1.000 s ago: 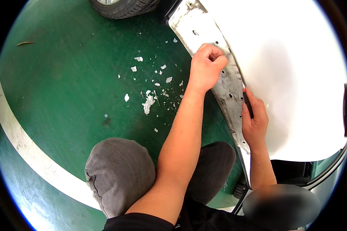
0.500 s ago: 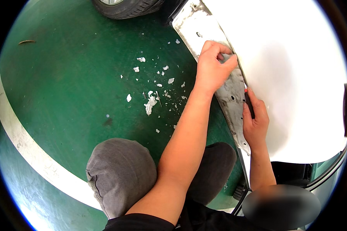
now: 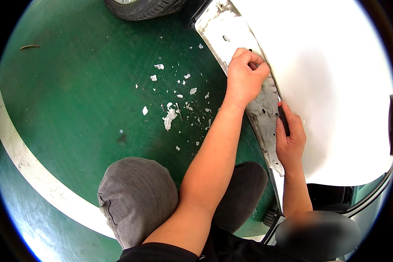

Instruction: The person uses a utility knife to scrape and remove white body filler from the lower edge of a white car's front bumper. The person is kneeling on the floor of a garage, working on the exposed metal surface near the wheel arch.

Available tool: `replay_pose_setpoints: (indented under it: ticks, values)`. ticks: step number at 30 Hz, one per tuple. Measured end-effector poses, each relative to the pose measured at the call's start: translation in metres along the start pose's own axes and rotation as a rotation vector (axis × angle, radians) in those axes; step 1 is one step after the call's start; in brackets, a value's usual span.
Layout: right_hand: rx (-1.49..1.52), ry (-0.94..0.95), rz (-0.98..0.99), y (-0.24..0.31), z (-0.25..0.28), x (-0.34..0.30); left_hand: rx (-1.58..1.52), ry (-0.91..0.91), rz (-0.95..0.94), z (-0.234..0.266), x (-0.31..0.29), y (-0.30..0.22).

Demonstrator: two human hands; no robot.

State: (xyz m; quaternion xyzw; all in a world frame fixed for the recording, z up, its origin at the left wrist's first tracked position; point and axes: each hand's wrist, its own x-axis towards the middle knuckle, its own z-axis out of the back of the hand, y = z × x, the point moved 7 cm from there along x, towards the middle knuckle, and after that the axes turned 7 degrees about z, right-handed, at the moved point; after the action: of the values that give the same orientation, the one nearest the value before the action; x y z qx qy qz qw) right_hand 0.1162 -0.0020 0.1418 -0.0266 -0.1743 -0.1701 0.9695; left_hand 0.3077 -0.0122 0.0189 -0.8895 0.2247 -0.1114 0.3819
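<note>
A large white car panel [image 3: 327, 87] fills the right side. Along its edge runs a grimy, whitish metal strip [image 3: 261, 126] with several small holes. My left hand [image 3: 247, 75] is over the upper part of this strip. Its thumb and fingertips are pinched together at the seam beside the white panel, and whatever is between them is hidden. Lower down the same seam, my right hand [image 3: 291, 139] is closed round a slim dark-handled tool [image 3: 284, 120] with a red spot near its upper end. The tool's tip lies against the seam and is too small to make out.
Whitish flakes [image 3: 169, 118] lie scattered on the green floor [image 3: 74, 96] left of the strip. A tyre [image 3: 146, 11] stands at the top. My grey-trousered knee [image 3: 137, 196] is below. A white line [image 3: 35, 170] curves across the floor at the left.
My left hand has shifted slightly down and to the right, still pinched at the seam. My right hand and the tool have hardly moved.
</note>
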Motion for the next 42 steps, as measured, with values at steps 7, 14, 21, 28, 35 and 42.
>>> replay_pose_setpoints:
  ticks: [7, 14, 21, 28, 35, 42]
  values:
    - [-0.017, 0.004, 0.016, 0.005, 0.002, 0.004, -0.072, -0.036, 0.006, 0.009, 0.003, 0.008]
    - [0.003, 0.011, -0.009, 0.004, 0.002, 0.003, -0.026, -0.162, -0.052, 0.03, 0.007, 0.005]
    - [0.009, 0.006, -0.001, 0.003, 0.001, 0.003, 0.037, -0.233, -0.066, 0.038, 0.009, 0.003]
    - [0.002, 0.012, 0.009, 0.003, 0.003, 0.004, -0.396, -0.169, 0.073, 0.041, 0.018, 0.013]
    - [0.03, 0.017, -0.033, 0.002, 0.004, 0.003, 0.135, -0.155, -0.213, 0.022, 0.008, -0.021]
    - [0.033, 0.019, -0.037, 0.0, 0.002, 0.002, 0.235, -0.159, -0.253, 0.013, 0.011, -0.025]
